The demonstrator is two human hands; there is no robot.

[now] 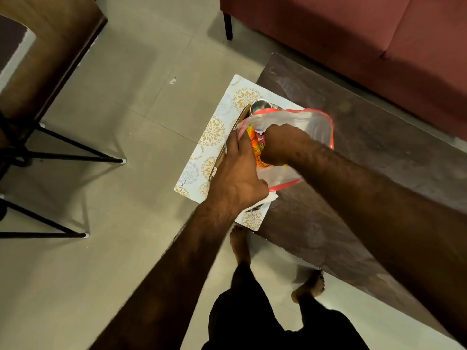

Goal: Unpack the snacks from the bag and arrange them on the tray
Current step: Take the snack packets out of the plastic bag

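Bag (308,125) — thin translucent plastic with pink-red edging — sits at the near-left end of the dark table (366,157), over a white placemat (214,127) printed with gold flowers. Left hand (237,173) pinches the bag's near rim, holding the mouth open. Right hand (283,142) is plunged into the mouth, curled around an orange-and-red snack packet (255,145); whether the fingers have fully closed on it cannot be told, as they are hidden behind the knuckles.

Handling, as judged: the bag is limp and light and will collapse or slide if the rim is let go, so the left hand needs to keep it braced. The packet looks like a crinkly foil pouch — light, slick, contents probably crushable. Best taken by its top seam or flat sides with a loose pinch, not squeezed.

Tray (240,117): only a thin brown edge shows from under the bag, and a small steel bowl (260,106) stands at its far end. No snacks can be seen on it yet.

Surroundings: pale tiled floor (126,97), a reddish sofa (353,34) beyond the table, a wooden piece with black metal legs (50,59) to the left. The person stands barefoot at the table's corner.
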